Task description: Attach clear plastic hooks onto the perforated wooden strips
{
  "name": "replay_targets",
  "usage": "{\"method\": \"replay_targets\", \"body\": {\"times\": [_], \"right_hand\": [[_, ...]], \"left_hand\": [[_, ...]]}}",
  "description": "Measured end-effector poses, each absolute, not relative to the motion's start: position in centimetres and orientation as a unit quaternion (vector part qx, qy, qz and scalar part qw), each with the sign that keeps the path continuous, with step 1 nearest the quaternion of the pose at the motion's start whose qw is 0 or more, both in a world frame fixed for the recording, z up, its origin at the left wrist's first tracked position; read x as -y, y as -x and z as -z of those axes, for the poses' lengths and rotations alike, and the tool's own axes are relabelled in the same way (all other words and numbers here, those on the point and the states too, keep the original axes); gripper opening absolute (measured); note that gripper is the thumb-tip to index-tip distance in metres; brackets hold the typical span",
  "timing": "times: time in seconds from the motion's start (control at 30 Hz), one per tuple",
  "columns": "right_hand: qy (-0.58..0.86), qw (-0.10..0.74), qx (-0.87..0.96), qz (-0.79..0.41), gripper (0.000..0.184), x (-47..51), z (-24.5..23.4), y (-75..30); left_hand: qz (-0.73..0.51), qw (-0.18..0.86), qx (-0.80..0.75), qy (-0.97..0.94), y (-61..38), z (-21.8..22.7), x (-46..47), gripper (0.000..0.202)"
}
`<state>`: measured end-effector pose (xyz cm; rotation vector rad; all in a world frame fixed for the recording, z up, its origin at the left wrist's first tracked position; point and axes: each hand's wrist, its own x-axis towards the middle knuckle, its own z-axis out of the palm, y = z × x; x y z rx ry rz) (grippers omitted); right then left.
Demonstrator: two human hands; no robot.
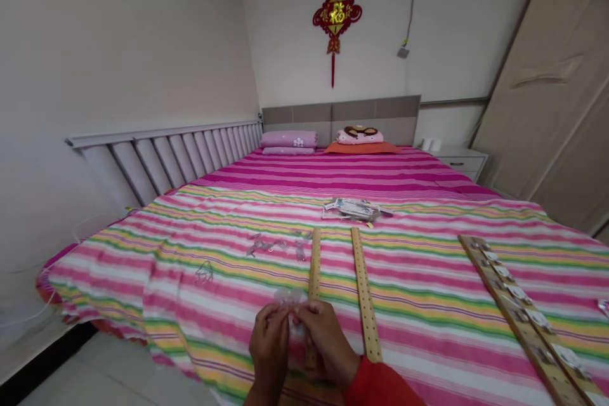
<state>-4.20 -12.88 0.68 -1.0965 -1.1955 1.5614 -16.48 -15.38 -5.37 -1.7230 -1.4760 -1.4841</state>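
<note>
Near the front of the bed, my left hand (270,344) and my right hand (324,333) are close together with their fingertips pinched. Between them is a small clear plastic bag (289,295); what it contains is too small to make out. Below the hands lies a narrow wooden strip with holes (314,266), partly hidden by my right hand. A second perforated wooden strip (365,298) rests to its right. Several small clear bags (266,245) are scattered beyond my hands, and a little tangle of thin metal pieces (204,273) sits to the left.
On the right, wooden strips (518,311) carry a row of small packaged pieces. A pile of plastic packages (354,208) lies farther back on the striped sheet (181,304). A slatted rail (166,158) runs along the left side; pillows (289,139) are at the headboard (375,115).
</note>
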Motion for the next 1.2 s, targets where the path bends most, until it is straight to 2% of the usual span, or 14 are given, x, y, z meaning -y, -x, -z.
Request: {"method": "replay_targets", "body": {"times": [0.13,0.3,0.37,0.6,0.7,0.97,1.2], "right_hand": [[0.443,0.455,0.481,-0.604,0.017,12.4,-0.4,4.8],[0.456,0.461,0.47,-0.598,0.018,11.4,0.4,5.3],[0.458,0.466,0.468,-0.595,0.016,11.0,0.7,5.3],[0.466,0.474,0.463,-0.586,0.019,11.1,0.4,4.5],[0.46,0.474,0.46,-0.593,0.019,11.5,0.2,3.5],[0.442,0.469,0.452,-0.617,0.022,12.5,-0.6,1.3],[0.454,0.457,0.438,-0.627,0.021,13.9,-1.9,0.5]], "left_hand": [[0.531,0.196,0.546,0.618,16.6,5.2,15.6,0.016],[0.562,0.103,0.558,0.602,16.8,5.2,15.7,0.034],[0.575,0.075,0.556,0.596,17.0,5.1,15.6,0.032],[0.593,0.08,0.585,0.548,18.6,4.0,14.2,0.018],[0.578,0.098,0.567,0.579,19.0,4.4,14.0,0.02],[0.548,0.061,0.581,0.599,18.8,8.3,15.2,0.021],[0.605,0.028,0.571,0.555,18.9,7.0,13.8,0.023]]}}
